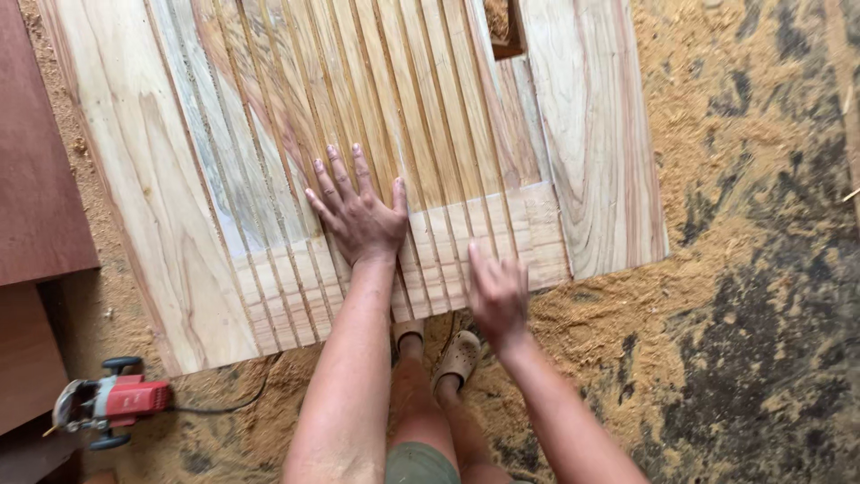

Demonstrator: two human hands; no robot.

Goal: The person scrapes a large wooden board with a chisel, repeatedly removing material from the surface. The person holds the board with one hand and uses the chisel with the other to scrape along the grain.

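A large pale wooden panel [152, 206] with several long routed grooves lies flat on the floor in front of me. My left hand [358, 211] rests palm down on the grooved middle of the panel, fingers spread. My right hand [497, 291] is at the panel's near edge, fingers loosely extended, touching or just over the grooved bottom rail. Neither hand holds anything. My feet in beige clogs [457, 357] stand just below the panel's edge.
A red and grey electric router [112, 401] lies on the floor at lower left, its black cord trailing right. Dark reddish boards [36, 179] lie along the left. Sawdust [717, 179] covers the dark floor on the right.
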